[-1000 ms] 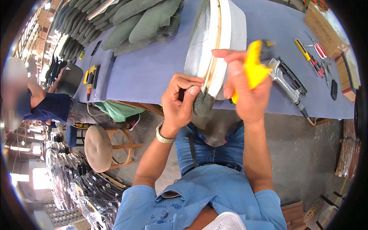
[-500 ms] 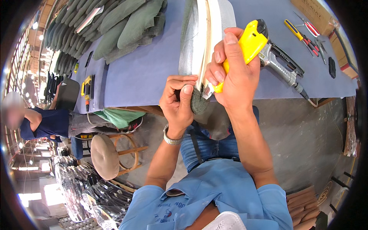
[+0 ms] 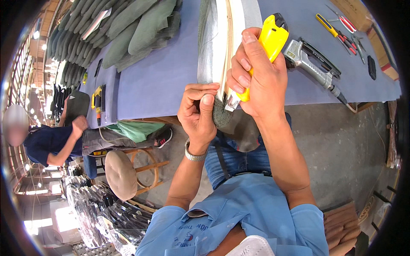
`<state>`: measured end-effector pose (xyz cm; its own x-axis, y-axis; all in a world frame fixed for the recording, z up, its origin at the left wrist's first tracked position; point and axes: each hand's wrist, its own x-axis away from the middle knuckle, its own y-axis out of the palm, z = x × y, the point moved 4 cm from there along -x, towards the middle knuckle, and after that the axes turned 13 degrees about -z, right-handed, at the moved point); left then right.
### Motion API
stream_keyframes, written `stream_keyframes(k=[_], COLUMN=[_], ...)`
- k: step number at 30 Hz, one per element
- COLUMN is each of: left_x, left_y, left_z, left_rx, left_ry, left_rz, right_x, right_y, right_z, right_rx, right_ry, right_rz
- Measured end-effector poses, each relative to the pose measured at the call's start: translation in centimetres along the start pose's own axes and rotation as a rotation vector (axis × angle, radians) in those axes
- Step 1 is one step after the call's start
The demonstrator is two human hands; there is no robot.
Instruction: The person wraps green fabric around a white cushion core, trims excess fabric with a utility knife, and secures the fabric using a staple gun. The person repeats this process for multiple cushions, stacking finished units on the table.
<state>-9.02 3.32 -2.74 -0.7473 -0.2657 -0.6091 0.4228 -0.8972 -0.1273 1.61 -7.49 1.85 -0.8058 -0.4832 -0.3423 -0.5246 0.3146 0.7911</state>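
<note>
A curved padded panel (image 3: 212, 51) with a layered wooden edge (image 3: 229, 34) extends over the near edge of the table. My left hand (image 3: 198, 113) pinches the dark green fabric (image 3: 221, 114) at the panel's near end between thumb and fingers. Wrapped round a yellow utility knife (image 3: 273, 38), my right hand (image 3: 265, 79) keeps its metal tip (image 3: 232, 102) down beside that fabric. Fabric and tip are very close; whether they touch, I cannot tell.
A pneumatic stapler (image 3: 311, 64) with a hose lies to the right on the blue-grey table (image 3: 158, 85). Beyond it are a yellow-handled screwdriver (image 3: 326, 26) and pliers (image 3: 347, 25). Dark green padded pieces (image 3: 136, 30) are piled at the far left. A co-worker (image 3: 51, 143) sits at left.
The knife has tilted more upright and its tip has shifted slightly downward beside the fabric. My left hand keeps its pinch. The co-worker's arm has come up at the left.
</note>
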Motion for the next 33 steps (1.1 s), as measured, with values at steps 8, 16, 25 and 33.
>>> stream_keyframes(k=[8, 16, 25, 33], left_x=[0.12, 0.14, 0.14, 0.01], left_y=[0.22, 0.05, 0.09, 0.26], left_z=[0.09, -0.33, -0.18, -0.05], left_rx=[-0.013, -0.011, -0.017, -0.043], left_ry=[0.019, 0.040, 0.037, 0.047], left_rz=[-0.008, 0.003, 0.006, -0.009], right_x=[0.12, -0.02, -0.08, 0.26], right_y=[0.20, 0.06, 0.12, -0.09], right_z=[0.09, 0.32, 0.36, 0.52], right_rx=[-0.031, -0.037, -0.015, 0.011], right_ry=[0.015, 0.052, 0.058, -0.011], right_rz=[0.035, 0.054, 0.066, 0.072])
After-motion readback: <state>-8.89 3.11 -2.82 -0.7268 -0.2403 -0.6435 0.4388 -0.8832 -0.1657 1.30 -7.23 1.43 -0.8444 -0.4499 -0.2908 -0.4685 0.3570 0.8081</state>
